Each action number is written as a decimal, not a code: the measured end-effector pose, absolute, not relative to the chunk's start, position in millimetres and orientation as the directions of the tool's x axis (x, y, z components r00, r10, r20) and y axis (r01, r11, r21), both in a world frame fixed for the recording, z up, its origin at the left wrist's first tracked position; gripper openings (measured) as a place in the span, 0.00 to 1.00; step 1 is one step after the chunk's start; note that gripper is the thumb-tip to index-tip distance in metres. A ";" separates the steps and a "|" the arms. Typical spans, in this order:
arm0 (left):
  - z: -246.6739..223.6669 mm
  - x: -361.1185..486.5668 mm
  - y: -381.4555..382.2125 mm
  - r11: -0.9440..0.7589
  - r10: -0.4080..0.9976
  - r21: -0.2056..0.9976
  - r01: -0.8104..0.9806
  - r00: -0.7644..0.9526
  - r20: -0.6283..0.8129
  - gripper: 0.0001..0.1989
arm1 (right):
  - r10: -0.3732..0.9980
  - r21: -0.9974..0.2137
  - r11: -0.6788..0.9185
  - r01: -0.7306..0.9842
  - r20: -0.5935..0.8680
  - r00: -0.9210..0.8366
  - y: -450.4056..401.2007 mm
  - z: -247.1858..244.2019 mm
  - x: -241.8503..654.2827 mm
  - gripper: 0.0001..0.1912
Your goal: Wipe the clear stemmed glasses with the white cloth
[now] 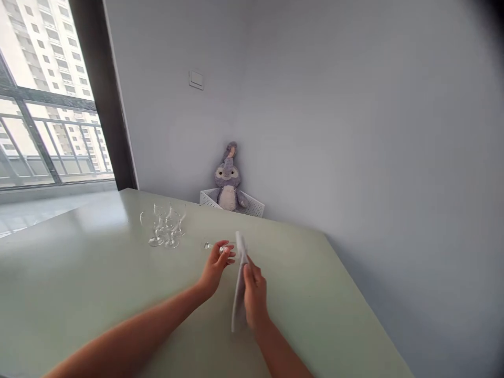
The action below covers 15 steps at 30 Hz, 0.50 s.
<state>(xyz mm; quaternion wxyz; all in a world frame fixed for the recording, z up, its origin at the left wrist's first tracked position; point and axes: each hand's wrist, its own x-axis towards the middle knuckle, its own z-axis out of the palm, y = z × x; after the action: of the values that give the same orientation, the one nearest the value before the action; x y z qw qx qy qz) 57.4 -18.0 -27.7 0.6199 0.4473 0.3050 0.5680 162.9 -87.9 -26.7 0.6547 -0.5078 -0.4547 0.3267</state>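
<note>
My left hand (216, 265) is closed around a clear stemmed glass (208, 245), held tilted on its side over the table. Its foot points left, and the rest is partly covered by my fingers and hard to make out. In my right hand (255, 296) is a folded light grey cloth (238, 307), pinched between thumb and fingers and hanging edge-on towards me. The cloth's upper end is just right of my left fingertips; whether it touches the glass I cannot tell. Farther left, several clear stemmed glasses (171, 241) stand upright in a close group.
Both hands are above a pale green table (98, 294). Behind its far edge, a grey-purple plush toy (227, 181) sits in a white perforated basket (255, 207) at the wall corner. A window (51, 136) is at the left, and a wall switch (196, 80) is above.
</note>
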 end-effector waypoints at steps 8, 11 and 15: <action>-38.1 50.1 -26.2 -0.052 0.966 0.952 -0.302 0.226 0.125 0.18 | 0.961 -0.972 0.231 0.039 0.234 0.145 -99.8 -31.0 164.6 0.24; -37.9 50.9 -28.7 -0.100 0.962 0.960 -0.262 0.221 0.161 0.16 | 0.957 -0.961 0.247 0.126 0.262 0.122 -102.9 -24.8 167.1 0.20; -33.2 52.3 -35.0 -0.125 0.958 0.954 -0.272 0.217 0.187 0.13 | 0.951 -0.922 0.241 0.302 0.287 0.115 -106.8 -20.3 165.0 0.16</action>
<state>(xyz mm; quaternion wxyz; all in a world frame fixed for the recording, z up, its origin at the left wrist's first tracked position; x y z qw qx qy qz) 52.3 -35.0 -33.2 0.5757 0.5265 0.3258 0.5341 165.0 -106.8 -20.3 0.5236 -0.5324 -0.5886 0.3097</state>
